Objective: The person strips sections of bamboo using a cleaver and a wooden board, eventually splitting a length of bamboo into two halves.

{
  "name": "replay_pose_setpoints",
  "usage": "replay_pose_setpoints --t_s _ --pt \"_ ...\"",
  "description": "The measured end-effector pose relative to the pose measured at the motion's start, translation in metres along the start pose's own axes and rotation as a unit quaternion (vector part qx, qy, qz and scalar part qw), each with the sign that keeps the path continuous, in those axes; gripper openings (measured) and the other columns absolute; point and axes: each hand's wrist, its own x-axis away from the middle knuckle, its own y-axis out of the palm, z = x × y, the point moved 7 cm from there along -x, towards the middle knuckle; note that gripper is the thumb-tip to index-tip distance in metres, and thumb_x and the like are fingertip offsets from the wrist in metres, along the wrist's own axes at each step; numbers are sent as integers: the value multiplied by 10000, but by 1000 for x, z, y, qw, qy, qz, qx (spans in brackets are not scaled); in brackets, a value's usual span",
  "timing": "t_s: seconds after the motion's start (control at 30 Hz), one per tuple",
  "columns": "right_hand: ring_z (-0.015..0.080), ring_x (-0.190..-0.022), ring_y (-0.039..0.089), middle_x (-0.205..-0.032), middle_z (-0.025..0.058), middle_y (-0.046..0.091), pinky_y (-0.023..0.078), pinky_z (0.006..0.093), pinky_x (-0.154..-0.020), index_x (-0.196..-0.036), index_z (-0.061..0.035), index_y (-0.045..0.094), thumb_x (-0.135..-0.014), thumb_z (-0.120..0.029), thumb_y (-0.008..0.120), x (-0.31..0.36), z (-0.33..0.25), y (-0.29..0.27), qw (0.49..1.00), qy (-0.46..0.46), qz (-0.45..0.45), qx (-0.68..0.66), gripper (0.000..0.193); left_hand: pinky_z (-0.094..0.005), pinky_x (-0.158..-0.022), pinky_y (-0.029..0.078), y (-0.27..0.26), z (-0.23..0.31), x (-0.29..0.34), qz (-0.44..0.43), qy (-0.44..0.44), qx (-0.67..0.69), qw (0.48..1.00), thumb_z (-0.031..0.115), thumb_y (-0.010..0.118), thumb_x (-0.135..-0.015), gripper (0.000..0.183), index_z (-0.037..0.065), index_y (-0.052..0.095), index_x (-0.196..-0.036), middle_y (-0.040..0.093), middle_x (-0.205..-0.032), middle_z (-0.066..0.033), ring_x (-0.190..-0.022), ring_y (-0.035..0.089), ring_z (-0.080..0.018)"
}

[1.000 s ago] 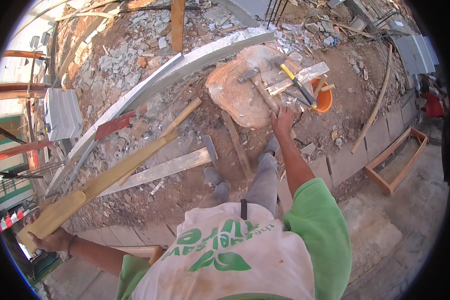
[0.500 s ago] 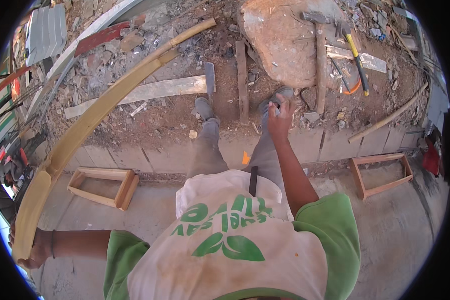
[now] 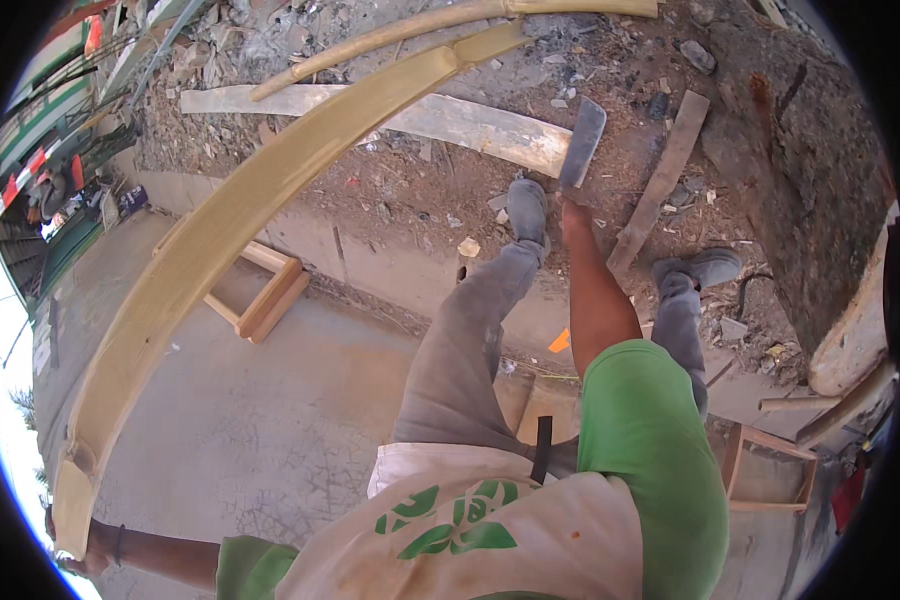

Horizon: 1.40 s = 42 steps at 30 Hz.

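Note:
My left hand, at the lower left, is closed around the near end of a long split bamboo strip. The pale strip runs up and to the right, its far end above the dirt. My right arm reaches forward between my legs. Its hand is closed round the handle of a machete with a broad dark blade. Most of the handle is hidden in the fingers. The blade lies at the right end of a long whitish board, beside my left shoe.
A narrow brown plank lies right of the machete, near a large rough brown slab. A bamboo pole lies at the back. Wooden frames rest on the concrete at either side. Rubble covers the dirt beyond the ledge.
My right hand has come down from above my right shoe to the machete handle. The view has turned left, and the hammers have left it. My left hand keeps holding the bamboo strip.

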Motion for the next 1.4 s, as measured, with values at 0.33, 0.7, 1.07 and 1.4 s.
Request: replay_pose_setpoints --t_s 0.33,0.7,1.07,1.4 --pt "417 -991 618 -1095 256 619 503 472 -841 -1162 44 492 -840 -266 617 51 -71 -3 933 -120 277 195 464 -413 -1000 304 -30 -32 30 -38 -130 161 978 3 619 -538 578 -39 347 -1046 357 -999 -126 -1010 387 -262" --pt "140 -487 420 -674 1 429 321 284 -389 -1076 -111 529 -970 -441 453 185 -27 -129 990 -88 -59 -97 355 -375 -912 436 18 -113 34 69 -35 115 990 533 588 -866 688 -18 398 -1231 485 -1027 -120 -964 491 -247" --pt "63 -447 395 -648 -23 461 289 211 -345 -932 -85 556 -929 -306 564 570 -154 -271 880 -428 -142 -147 221 -343 -992 405 96 -220 162 187 -175 134 957 346 706 -808 713 -12 365 -1322 502 -1263 -147 -1155 510 -222" --pt "49 -429 389 -717 -8 506 284 208 -339 -1037 -13 565 -939 -269 571 686 -144 -286 758 -581 32 -293 274 -263 -702 483 254 -253 121 63 -158 40 985 214 693 -835 315 30 519 -1023 584 -837 -10 -763 569 -91"
